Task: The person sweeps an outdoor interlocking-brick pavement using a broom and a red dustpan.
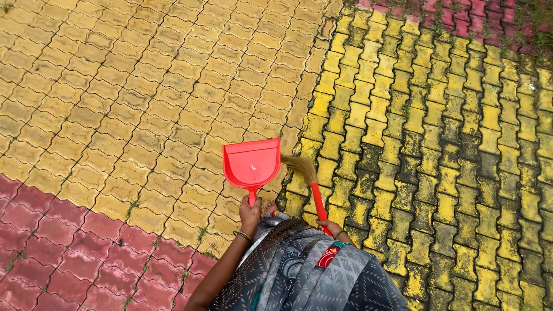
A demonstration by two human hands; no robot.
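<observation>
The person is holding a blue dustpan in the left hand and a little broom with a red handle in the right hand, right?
Not quite. The dustpan is red, not blue, as the head view shows. The rest is right: the left hand holds it by its handle, and the right hand holds the little broom with the red handle.

Paved ground (144, 86) of interlocking blocks: clean yellow across upper left and centre, red band at lower left and top right, yellow blocks stained dark along right half. Grass tufts (133, 206) in joints, lower left.
</observation>
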